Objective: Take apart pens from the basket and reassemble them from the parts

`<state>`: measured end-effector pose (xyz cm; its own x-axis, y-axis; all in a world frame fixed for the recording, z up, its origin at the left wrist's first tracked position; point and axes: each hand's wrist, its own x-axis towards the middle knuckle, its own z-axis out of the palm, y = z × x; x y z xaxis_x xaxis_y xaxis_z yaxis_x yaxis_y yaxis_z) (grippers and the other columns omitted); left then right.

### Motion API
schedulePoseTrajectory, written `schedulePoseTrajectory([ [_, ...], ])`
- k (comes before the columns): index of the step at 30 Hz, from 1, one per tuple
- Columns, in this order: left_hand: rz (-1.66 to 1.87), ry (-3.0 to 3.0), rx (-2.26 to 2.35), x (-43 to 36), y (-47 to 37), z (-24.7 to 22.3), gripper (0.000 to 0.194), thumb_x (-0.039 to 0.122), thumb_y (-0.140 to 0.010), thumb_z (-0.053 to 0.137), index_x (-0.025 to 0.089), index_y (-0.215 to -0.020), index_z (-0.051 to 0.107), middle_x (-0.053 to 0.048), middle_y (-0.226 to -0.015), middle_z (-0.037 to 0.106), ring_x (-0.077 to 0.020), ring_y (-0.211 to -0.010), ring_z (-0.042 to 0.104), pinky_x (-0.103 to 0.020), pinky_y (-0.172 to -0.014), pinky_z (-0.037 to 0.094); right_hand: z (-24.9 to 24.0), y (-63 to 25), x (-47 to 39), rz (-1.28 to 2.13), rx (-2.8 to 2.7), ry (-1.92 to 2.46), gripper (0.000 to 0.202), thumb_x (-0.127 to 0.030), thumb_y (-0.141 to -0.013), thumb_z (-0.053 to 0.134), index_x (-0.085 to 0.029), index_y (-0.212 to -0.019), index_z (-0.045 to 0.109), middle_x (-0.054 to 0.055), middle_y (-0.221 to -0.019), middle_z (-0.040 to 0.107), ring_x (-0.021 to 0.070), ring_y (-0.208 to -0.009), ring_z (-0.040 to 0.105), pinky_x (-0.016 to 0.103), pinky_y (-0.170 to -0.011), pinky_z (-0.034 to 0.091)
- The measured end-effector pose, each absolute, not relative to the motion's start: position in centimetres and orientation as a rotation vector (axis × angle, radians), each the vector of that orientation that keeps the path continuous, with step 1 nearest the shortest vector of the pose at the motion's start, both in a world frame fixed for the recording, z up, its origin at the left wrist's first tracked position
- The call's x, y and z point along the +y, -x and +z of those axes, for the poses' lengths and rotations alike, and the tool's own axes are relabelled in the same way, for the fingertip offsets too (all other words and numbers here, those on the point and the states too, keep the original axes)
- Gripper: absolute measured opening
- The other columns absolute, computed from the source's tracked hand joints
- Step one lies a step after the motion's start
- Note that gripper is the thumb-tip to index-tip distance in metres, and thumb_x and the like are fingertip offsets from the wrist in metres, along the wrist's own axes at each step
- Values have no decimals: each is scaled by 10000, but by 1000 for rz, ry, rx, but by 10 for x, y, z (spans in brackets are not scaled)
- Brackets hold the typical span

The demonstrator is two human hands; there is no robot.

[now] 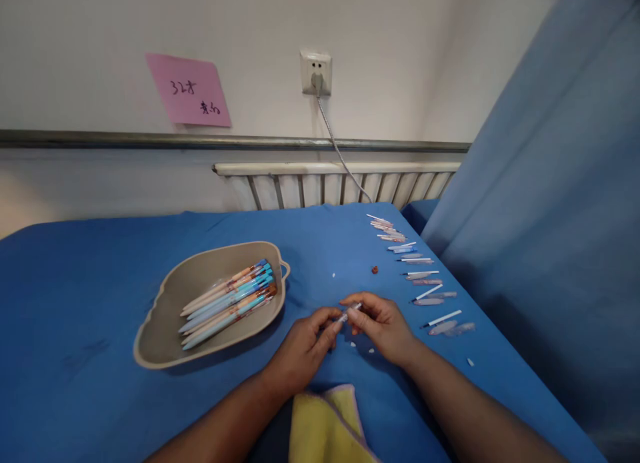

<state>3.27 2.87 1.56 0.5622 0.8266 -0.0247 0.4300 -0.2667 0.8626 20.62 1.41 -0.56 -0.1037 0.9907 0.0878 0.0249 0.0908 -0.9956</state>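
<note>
Between my two hands is a small whitish piece [350, 312], too small to make out fully. My left hand [306, 346] pinches its lower left end. The fingers of my right hand [383, 324] are closed round its upper right end. Small white bits [371, 350] lie on the blue cloth below my hands, and a reddish-brown bit [375, 270] lies beyond them. Left of my hands, a beige basin [165, 303] holds several assembled pens [233, 300]. Groups of pen parts [429, 302], white refills and clear or pinkish pieces, form a column along the right side.
A yellow cloth [325, 426] lies at the near edge between my forearms. The blue-covered surface [115, 250] meets a wall with a metal rail [250, 142] and white bars. A cable [340, 150] hangs from a socket [316, 73]. A blue curtain [560, 183] hangs at right.
</note>
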Motion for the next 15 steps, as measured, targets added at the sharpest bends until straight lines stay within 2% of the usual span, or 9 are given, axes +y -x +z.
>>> schedulePoseTrajectory([
  [4,569,-1863,1032,30,-33,14,267,393,-897,430,178,-918,587,37,-640,555,-113,-607,508,-215,-593,374,-8,-210,18,1184,-1409,1122,374,-454,-885,436,-180,-1004,662,-2,-649,611,126,-563,578,259,-571,460],
  [6,604,-1825,1058,31,-33,11,254,393,-886,455,171,-898,577,34,-644,556,-110,-603,500,-211,-587,373,-13,-218,25,1049,-1407,1218,394,-440,-904,388,-178,-1016,661,24,-703,640,153,-619,601,287,-611,478],
  [7,623,-1799,1071,33,-33,9,250,395,-879,466,169,-892,573,33,-643,554,-108,-595,491,-207,-576,371,-16,-224,30,930,-1404,1293,379,-419,-903,392,-178,-1030,656,44,-771,658,171,-682,615,308,-653,487],
  [9,654,-1740,1086,36,-33,4,251,400,-870,480,166,-889,567,31,-640,547,-104,-574,474,-199,-548,365,-23,-237,43,588,-1435,1455,320,-332,-862,474,-176,-1095,627,98,-1048,643,218,-914,605,369,-817,470],
  [11,665,-1683,1077,39,-33,-1,256,407,-868,483,164,-889,561,32,-633,538,-96,-549,458,-192,-521,356,-32,-249,54,375,-1545,1579,369,-237,-835,489,-179,-1189,573,116,-1241,559,250,-1139,503,428,-967,382],
  [13,672,-1631,1066,42,-33,-5,260,413,-869,483,163,-888,551,38,-622,526,-85,-519,438,-185,-501,349,-39,-255,63,291,-1654,1656,459,-168,-821,476,-181,-1279,495,113,-1352,472,245,-1247,410,446,-1025,323],
  [15,680,-1592,1055,43,-32,-8,261,418,-868,484,164,-880,542,43,-617,517,-75,-494,420,-181,-487,344,-43,-257,67,283,-1763,1693,503,-139,-816,471,-179,-1317,450,109,-1372,457,239,-1262,396,446,-1032,315],
])
